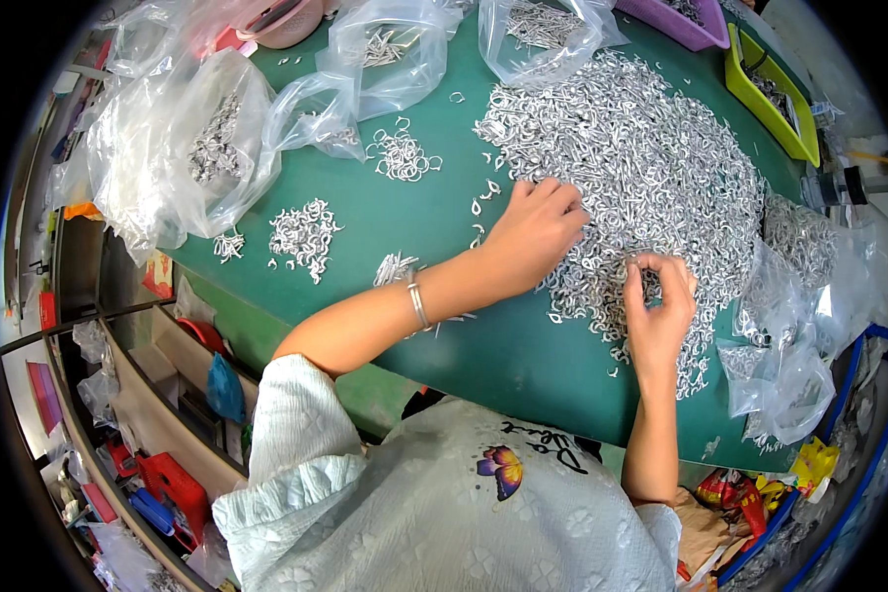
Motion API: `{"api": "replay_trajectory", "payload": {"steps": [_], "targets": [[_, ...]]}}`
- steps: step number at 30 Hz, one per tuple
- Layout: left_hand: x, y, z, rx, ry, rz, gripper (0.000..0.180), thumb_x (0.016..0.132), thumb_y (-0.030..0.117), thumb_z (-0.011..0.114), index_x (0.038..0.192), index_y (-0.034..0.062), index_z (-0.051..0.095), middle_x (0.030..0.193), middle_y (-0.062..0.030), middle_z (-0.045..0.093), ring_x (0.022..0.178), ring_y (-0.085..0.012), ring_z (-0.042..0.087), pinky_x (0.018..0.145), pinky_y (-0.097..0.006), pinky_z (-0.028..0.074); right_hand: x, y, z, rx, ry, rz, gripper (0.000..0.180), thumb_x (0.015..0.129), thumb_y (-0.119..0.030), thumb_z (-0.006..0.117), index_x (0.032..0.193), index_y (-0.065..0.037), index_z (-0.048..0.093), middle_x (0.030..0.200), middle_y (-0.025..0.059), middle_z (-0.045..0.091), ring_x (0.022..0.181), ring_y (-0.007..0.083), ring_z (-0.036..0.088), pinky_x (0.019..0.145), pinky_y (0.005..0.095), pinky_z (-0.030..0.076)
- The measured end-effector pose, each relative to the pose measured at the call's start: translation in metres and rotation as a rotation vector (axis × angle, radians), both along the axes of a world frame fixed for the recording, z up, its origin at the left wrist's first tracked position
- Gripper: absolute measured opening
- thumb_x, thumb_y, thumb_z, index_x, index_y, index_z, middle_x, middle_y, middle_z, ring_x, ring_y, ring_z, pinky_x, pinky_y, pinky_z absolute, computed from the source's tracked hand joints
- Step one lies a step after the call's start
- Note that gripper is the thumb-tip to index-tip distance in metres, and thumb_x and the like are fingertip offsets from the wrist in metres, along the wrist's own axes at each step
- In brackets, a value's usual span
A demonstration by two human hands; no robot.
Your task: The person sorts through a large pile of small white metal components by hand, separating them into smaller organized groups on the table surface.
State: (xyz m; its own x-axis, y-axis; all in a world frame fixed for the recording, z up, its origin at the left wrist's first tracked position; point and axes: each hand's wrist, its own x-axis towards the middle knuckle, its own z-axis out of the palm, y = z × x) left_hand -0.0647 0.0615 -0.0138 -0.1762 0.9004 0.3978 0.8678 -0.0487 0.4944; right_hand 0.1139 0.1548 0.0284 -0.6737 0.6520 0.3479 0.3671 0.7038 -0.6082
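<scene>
**Two hands at a pile of small metal pieces on a green table**

Nearer, the right hand [664,318] stands over the near part of the pile [661,168], a broad spread of silvery hooked and looped pieces. Its thumb and forefinger curve toward each other, tips close together; whether they pinch a piece cannot be told. The pieces lie beneath these tips and on both sides of the hand. Farther and to the left, the left hand [535,237] rests at the pile's left edge, fingers bent down toward the pieces; the fingertips are hidden, so their grip cannot be told. This hand covers part of the pile, and its forearm, wearing a bracelet [417,304], crosses the table [562,380].

At near right, clear bags [804,385] of metal parts adjoin the pile. Pins [393,267] lie just beyond the left forearm, a few showing on its near side. To the left are a heap of hooks [306,237] and, farther, a cluster of rings [403,156], both apart from the pile. At the far side stand a clear bag [503,61] of pins touching the pile, a yellow-green tray [766,116] and a purple tray [691,37].
</scene>
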Motion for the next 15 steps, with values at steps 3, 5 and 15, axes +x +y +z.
{"api": "replay_trajectory", "payload": {"steps": [3, 5, 15], "targets": [[0.003, 0.009, -0.006, -0.06, 0.15, -0.017, 0.013, 0.081, 0.009, 0.069, 0.094, 0.0076, 0.066, 0.101, -0.0038, 0.055, 0.098, -0.0223, 0.052, 0.081, -0.038, 0.036, 0.005, -0.02, 0.01, -0.065, -0.002, 0.058, 0.015, 0.076, 0.003, 0.069, 0.09, -0.003, 0.067, 0.079, 0.0074, 0.064, 0.075, 0.024, 0.058, 0.073, 0.0347, 0.041], [0.002, 0.01, -0.002, -0.053, 0.144, -0.028, 0.009, 0.082, 0.011, 0.068, 0.091, 0.0071, 0.066, 0.099, -0.0029, 0.056, 0.096, -0.0219, 0.052, 0.081, -0.038, 0.036, 0.008, -0.036, -0.004, -0.046, -0.028, 0.227, 0.017, 0.075, 0.002, 0.071, 0.091, -0.002, 0.068, 0.081, 0.0075, 0.065, 0.076, 0.0239, 0.058, 0.072, 0.0354, 0.041], [-0.014, 0.003, 0.003, 0.03, -0.353, 0.014, 0.008, 0.082, 0.005, 0.069, 0.087, -0.0014, 0.068, 0.081, -0.0147, 0.067, 0.074, -0.0333, 0.064, 0.067, -0.039, 0.051, -0.009, -0.065, -0.029, 0.08, -0.037, 0.358, 0.017, 0.08, -0.008, 0.068, 0.096, -0.002, 0.066, 0.1, 0.0089, 0.063, 0.092, 0.0274, 0.055, 0.077, 0.0367, 0.04]]}}
